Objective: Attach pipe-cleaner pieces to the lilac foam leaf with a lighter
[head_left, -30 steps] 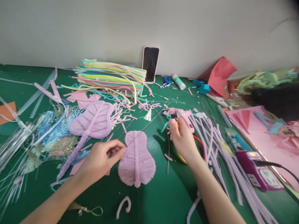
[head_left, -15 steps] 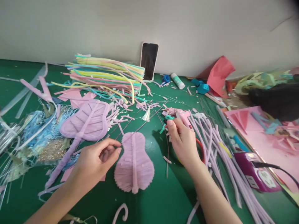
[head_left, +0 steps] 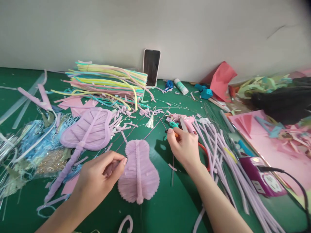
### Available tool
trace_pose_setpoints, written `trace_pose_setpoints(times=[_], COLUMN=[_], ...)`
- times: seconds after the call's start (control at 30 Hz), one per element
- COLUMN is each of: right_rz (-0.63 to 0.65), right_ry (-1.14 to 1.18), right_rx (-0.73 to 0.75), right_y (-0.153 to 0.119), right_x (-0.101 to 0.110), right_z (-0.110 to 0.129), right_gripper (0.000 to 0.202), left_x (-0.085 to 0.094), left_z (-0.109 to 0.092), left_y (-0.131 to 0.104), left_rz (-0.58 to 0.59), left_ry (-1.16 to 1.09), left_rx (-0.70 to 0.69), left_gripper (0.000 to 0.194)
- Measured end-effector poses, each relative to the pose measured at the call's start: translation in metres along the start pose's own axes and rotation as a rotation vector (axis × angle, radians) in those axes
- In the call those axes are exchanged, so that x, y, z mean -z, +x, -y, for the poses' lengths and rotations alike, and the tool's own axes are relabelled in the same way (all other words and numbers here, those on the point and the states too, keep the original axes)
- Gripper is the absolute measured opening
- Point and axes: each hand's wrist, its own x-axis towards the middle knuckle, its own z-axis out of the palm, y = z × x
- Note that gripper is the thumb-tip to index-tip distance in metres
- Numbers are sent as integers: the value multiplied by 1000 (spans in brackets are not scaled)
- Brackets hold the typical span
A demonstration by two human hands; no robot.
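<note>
A lilac, gourd-shaped piece with a frilled edge and a raised middle rib (head_left: 138, 171) lies flat on the green table. At its left edge is my left hand (head_left: 103, 174), thumb and forefinger closed together; whatever they may pinch cannot be made out. My right hand (head_left: 186, 147) is closed around an orange-handled tool (head_left: 178, 137), mostly hidden by the fingers. Beyond that hand lies a pink glue gun (head_left: 188, 122), with a coil of teal cord (head_left: 173, 124) beside it. A red handle loop (head_left: 205, 154) shows behind my right wrist.
A lilac leaf-shaped fan (head_left: 87, 129) lies left, near blue tassels (head_left: 35, 137). Bundled coloured pipe cleaners (head_left: 107, 81) and an upright phone (head_left: 152, 68) stand at the back. Loose lilac stems (head_left: 233, 174) and a purple box with a cable (head_left: 262, 178) lie right.
My right hand has come down onto the orange-handled tool, which now shows between its fingers. My left hand has shifted slightly, its fingertips closer together. The view has tilted a little.
</note>
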Motion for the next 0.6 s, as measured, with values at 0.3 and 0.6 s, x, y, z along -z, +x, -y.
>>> trace_pose_setpoints(times=[0.3, 0.6], right_rz=[-38, -157], right_ry=[-1, 19], right_rx=[-58, -33], right_y=[0, 1], right_x=[-5, 0], right_z=[-2, 1], right_gripper=[30, 31], left_x=[2, 2], left_z=[-1, -2], left_y=[1, 0], left_rz=[-57, -81], left_ry=[-23, -28], left_rx=[21, -24], left_gripper=[22, 19])
